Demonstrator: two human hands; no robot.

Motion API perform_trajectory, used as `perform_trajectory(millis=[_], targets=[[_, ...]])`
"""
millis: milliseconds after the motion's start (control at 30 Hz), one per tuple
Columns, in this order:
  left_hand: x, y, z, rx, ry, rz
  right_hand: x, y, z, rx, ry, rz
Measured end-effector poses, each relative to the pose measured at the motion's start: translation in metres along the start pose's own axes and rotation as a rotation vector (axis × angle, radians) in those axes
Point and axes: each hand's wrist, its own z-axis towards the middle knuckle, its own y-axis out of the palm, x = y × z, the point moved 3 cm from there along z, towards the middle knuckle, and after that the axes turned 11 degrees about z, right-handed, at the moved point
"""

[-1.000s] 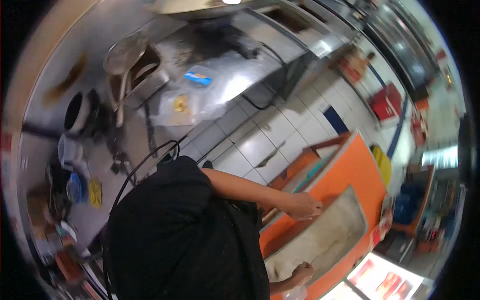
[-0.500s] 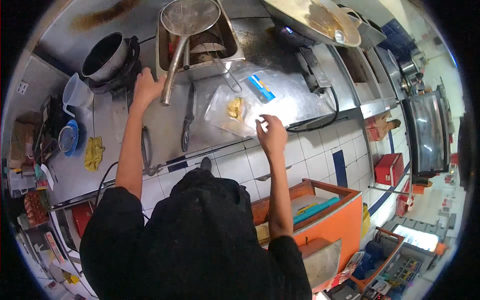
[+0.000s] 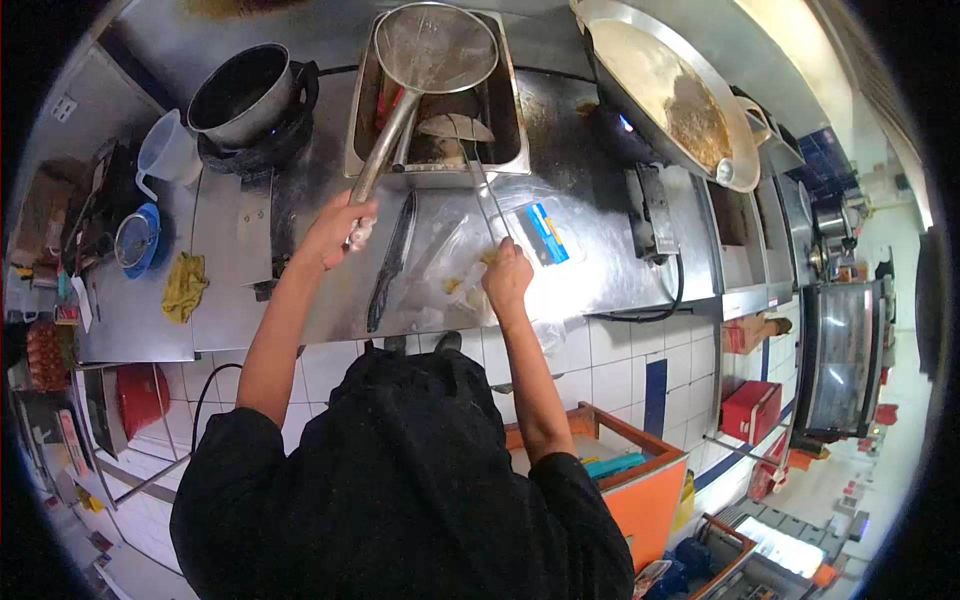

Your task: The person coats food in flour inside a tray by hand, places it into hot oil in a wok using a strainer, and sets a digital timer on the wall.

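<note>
My left hand (image 3: 342, 232) is closed round the handle of a large round strainer (image 3: 437, 48), whose mesh lies over a rectangular metal container (image 3: 515, 155). Pinched in my right hand (image 3: 508, 275) is the near end of a thin wire tool (image 3: 484, 192) that reaches into that container. Beneath and beside my right hand, a clear plastic bag (image 3: 440, 268) with yellow bits lies on the steel counter (image 3: 340, 300). A blue packet (image 3: 547, 233) sits just right of it. Between my hands lies a long black object (image 3: 392, 262), perhaps a knife.
At the right back stands a large pan (image 3: 660, 85) of oil above a blue flame. A dark pot (image 3: 240, 97) sits on a burner at the left, near a clear jug (image 3: 168, 150) and a yellow cloth (image 3: 184, 287). An orange cabinet (image 3: 640, 500) stands below, right.
My view has turned back to the counter. My left hand has closed on the strainer handle, and my right hand, earlier near the bag, now grips the wire tool.
</note>
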Motion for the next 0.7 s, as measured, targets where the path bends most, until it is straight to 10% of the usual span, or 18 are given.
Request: perform_trajectory(millis=[700], targets=[[0.006, -0.022, -0.082, -0.006, 0.024, 0.076, 0.041, -0.098, 0.003, 0.181, 0.576, 1.401]])
